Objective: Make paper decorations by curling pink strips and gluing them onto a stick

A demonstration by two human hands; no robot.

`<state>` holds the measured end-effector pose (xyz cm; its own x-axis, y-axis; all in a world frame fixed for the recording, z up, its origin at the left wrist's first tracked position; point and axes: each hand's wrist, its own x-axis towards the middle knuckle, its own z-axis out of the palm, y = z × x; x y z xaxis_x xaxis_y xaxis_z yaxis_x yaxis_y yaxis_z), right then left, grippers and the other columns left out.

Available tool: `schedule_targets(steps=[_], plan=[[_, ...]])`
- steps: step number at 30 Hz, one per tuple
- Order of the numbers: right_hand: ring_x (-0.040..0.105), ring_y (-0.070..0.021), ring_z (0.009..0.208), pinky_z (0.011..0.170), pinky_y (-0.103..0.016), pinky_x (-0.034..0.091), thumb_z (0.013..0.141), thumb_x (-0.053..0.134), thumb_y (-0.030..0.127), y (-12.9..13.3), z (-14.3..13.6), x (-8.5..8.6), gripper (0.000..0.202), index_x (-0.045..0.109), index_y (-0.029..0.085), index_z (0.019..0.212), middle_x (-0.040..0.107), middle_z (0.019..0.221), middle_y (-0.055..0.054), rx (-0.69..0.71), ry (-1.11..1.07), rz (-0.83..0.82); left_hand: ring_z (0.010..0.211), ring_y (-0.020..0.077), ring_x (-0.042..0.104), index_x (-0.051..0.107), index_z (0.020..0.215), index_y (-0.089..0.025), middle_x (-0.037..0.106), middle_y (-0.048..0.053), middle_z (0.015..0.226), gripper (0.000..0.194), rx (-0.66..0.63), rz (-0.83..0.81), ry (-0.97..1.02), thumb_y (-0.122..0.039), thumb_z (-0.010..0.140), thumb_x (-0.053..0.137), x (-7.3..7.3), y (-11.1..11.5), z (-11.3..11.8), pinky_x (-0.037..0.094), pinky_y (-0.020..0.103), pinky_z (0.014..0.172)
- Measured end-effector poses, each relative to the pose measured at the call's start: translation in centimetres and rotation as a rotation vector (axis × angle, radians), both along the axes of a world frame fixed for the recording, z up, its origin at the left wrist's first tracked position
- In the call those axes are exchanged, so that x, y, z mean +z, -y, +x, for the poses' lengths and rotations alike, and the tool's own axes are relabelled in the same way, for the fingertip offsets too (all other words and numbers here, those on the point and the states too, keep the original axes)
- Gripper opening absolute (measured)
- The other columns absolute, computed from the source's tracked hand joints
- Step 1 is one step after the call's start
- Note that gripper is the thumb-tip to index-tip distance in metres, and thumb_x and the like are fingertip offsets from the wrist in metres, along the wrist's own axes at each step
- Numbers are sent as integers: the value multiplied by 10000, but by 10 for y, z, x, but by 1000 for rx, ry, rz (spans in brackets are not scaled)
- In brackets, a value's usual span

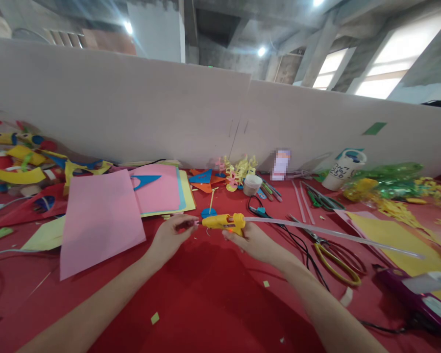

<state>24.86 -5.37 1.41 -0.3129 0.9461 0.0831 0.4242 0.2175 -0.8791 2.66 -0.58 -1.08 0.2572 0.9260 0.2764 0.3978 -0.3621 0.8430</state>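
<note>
My right hand (252, 239) is closed round the handle of a yellow hot glue gun (220, 221), which points left. A long translucent glue stick (334, 231) sticks out of its back end toward the right. At the nozzle, my left hand (174, 233) pinches a tiny pinkish piece (196, 223) between thumb and fingertips; its kind is too small to make out. Just behind the gun stands a small yellow paper stem on a round blue base (208, 213).
Pink paper sheets (99, 220) lie to the left. Behind are small paper figures (238, 172) and a white tub (252, 185). Scissors (338, 255), loose glue sticks (302, 202), a white cup (341, 171) and a purple device (415, 299) sit right. A white partition (150, 108) stands behind.
</note>
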Motion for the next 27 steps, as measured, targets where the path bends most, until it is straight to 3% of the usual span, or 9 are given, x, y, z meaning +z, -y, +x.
schedule_targets(steps=[18,24,27], plan=[[406,-102,523,507,-228,355,823,488,392,0,1,3,220,586,205,886,472,616,31,-7,18,27,755,148,590,612,796,-190,639,11,790,122,-42,-60,66,-287,728,580,0,0,1,472,277,736],[390,-71,419,409,-188,327,812,479,486,-5,17,0,331,587,175,784,419,514,51,-50,-56,-207,757,167,604,619,763,-190,651,17,778,154,-30,-94,144,-327,694,615,5,1,2,486,290,742],[469,-84,474,433,-182,381,799,486,516,-9,27,1,371,608,166,807,506,563,20,-126,-197,-261,755,175,606,626,756,-188,657,22,770,155,-29,-115,172,-323,680,625,6,1,2,490,296,735]])
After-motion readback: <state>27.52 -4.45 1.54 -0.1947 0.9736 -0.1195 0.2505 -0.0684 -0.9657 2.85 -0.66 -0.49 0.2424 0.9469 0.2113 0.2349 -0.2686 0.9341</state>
